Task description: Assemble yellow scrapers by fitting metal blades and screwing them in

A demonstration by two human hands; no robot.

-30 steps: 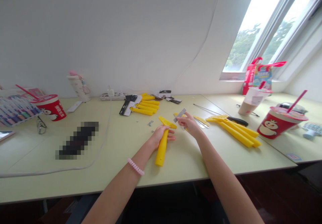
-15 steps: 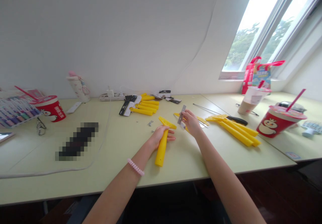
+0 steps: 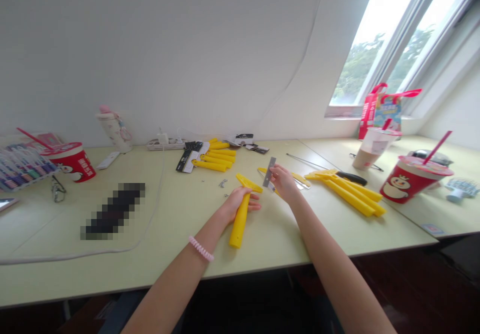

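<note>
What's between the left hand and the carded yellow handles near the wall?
Small metal pieces, probably screws, scattered on the tabletop between the left hand and the carded yellow handles; head view shows it.

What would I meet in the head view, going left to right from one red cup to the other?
Red printed cup, white bottle with pink lid, white power strip, small silvery metal pieces, yellow plastic tool in the left grip, flat grey metal strip in the right grip, loose yellow plastic handles, second red printed cup.
</note>
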